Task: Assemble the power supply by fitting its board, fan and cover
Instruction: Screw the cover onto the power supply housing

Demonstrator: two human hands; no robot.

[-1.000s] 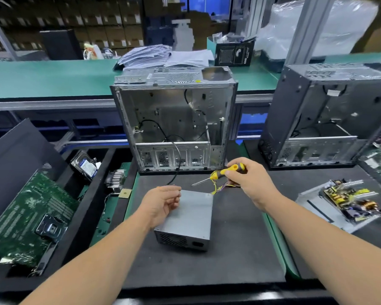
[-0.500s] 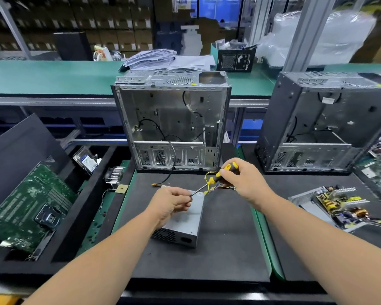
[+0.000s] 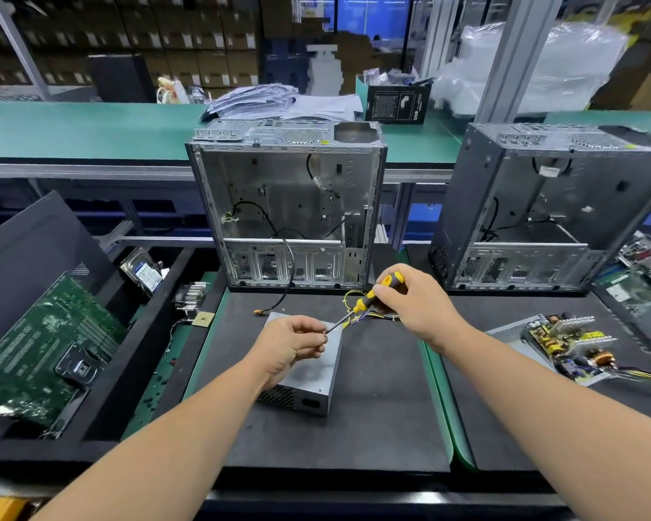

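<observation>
Pinching something tiny, likely a screw, the left hand (image 3: 292,342) meets the screwdriver (image 3: 365,304) gripped by the right hand (image 3: 416,308) above the closed power supply (image 3: 312,370) on the desk (image 3: 373,408); seat it squarely first.

- My left hand (image 3: 292,345) hovered with fingers curled, thumb and fingertips pinched together.
- My right hand (image 3: 414,302) gripped a tool's handle, wrist bent, forearm stretched forward.

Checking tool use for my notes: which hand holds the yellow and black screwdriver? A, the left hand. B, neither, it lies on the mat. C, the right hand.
C: the right hand grips the screwdriver by its handle, tip toward the left hand.
</observation>
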